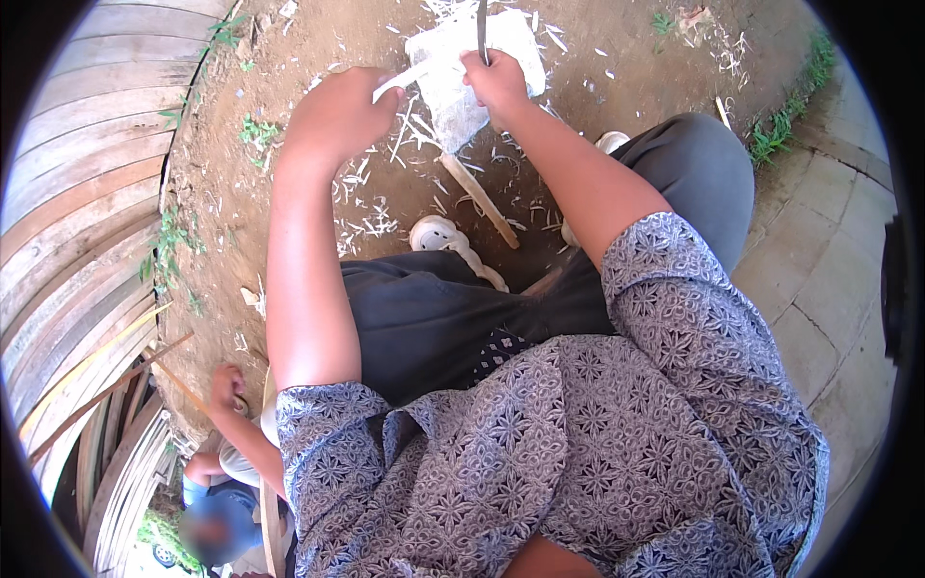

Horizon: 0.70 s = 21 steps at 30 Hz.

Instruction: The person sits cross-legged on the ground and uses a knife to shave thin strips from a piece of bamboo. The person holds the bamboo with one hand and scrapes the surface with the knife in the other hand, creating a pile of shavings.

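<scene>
My left hand (347, 111) is closed on a pale thin strip (403, 79), which looks like split wood or bamboo and reaches right toward the white block. My right hand (499, 85) grips a knife (482, 24), its narrow blade pointing away from me. Both hands are over or beside a bright white block (458, 120) on the dirt, whose top is washed out by glare. Where the strip meets the block or blade cannot be made out. Pale shavings (361, 226) lie scattered around. A brown wooden stick (482, 202) lies between the block and my feet.
On the left rises a slatted wooden structure (87, 144). Another person (226, 501) sits at lower left, an arm stretched out near long thin sticks (106, 385). Paving slabs (829, 260) edge the right side. My knees and white footwear (438, 234) are close below the block.
</scene>
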Each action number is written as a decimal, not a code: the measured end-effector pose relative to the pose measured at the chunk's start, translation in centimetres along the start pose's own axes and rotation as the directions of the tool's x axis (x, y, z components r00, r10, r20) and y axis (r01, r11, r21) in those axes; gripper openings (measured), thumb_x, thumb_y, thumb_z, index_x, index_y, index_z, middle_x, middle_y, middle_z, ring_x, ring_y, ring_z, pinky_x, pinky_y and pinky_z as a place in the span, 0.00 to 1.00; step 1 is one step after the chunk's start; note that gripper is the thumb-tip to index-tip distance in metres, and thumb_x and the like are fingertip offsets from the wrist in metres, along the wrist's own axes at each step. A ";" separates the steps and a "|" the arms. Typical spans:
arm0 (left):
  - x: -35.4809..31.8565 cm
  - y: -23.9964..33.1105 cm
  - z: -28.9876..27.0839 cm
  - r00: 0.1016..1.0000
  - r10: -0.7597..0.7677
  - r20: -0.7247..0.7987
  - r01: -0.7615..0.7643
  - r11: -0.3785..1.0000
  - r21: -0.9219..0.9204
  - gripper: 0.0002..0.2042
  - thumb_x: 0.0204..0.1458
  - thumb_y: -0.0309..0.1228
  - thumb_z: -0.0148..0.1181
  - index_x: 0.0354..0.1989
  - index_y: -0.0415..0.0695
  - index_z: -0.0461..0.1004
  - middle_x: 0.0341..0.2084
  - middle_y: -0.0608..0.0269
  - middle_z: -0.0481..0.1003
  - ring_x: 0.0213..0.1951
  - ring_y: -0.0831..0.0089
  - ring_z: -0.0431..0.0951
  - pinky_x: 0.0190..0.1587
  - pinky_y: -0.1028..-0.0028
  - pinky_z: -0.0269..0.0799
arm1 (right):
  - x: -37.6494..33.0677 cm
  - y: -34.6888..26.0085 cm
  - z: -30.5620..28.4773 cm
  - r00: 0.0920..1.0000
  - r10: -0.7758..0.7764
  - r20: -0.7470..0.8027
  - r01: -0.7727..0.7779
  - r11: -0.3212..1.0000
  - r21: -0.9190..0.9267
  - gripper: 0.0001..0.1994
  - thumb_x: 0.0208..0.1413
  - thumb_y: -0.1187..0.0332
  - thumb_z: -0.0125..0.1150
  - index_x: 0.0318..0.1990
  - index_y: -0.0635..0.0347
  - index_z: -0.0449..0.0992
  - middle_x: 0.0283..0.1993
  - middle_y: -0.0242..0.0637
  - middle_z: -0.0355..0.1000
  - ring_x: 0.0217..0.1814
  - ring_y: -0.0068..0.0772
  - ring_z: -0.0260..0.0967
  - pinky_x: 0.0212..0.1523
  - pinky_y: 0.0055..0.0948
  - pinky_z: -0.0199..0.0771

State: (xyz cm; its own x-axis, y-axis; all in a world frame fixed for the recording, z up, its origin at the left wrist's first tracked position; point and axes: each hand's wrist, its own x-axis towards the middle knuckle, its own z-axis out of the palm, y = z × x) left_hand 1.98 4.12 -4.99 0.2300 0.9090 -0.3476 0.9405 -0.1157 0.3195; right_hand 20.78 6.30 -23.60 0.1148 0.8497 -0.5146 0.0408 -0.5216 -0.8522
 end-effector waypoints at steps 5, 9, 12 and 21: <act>-0.7 0.9 -1.6 0.995 0.036 -0.092 -0.050 0.985 -0.164 0.18 0.61 0.38 0.58 0.57 0.49 0.80 0.42 0.47 0.83 0.47 0.49 0.83 0.52 0.59 0.77 | -1.7 -6.7 0.1 0.992 -0.116 0.054 0.106 0.979 0.172 0.17 0.65 0.56 0.59 0.39 0.63 0.78 0.34 0.34 0.80 0.18 0.17 0.59 0.21 0.24 0.64; -1.1 1.2 -1.9 0.977 0.135 -0.164 -0.179 0.937 -0.298 0.20 0.64 0.29 0.58 0.64 0.48 0.75 0.34 0.60 0.83 0.39 0.75 0.82 0.43 0.72 0.75 | -1.0 -11.0 -2.5 0.958 -0.285 -0.006 0.279 0.931 0.235 0.15 0.66 0.58 0.58 0.37 0.63 0.78 0.31 0.35 0.80 0.18 0.21 0.62 0.21 0.27 0.66; -1.6 1.7 -2.1 0.990 0.120 -0.072 -0.139 0.787 -0.602 0.21 0.64 0.24 0.57 0.66 0.44 0.73 0.34 0.65 0.81 0.39 0.81 0.80 0.41 0.77 0.73 | -1.3 -15.0 -4.5 0.923 -0.381 0.062 0.360 0.908 0.213 0.13 0.65 0.60 0.56 0.37 0.62 0.78 0.32 0.34 0.80 0.18 0.21 0.61 0.23 0.26 0.67; -1.8 2.8 -1.6 0.989 0.137 -0.057 -0.139 0.724 -0.675 0.16 0.60 0.27 0.65 0.55 0.38 0.74 0.34 0.65 0.79 0.33 0.79 0.75 0.40 0.76 0.72 | -2.9 -18.7 -9.0 0.867 -0.423 0.263 0.436 0.900 0.011 0.13 0.61 0.62 0.55 0.40 0.61 0.81 0.36 0.33 0.83 0.22 0.17 0.64 0.23 0.25 0.65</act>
State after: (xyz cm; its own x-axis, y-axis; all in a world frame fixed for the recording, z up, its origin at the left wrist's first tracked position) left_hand 3.78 2.82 -2.09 0.3425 0.9057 -0.2498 0.4802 0.0597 0.8751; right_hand 28.60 12.88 -5.27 -0.1792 0.9776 -0.1101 0.0758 -0.0978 -0.9923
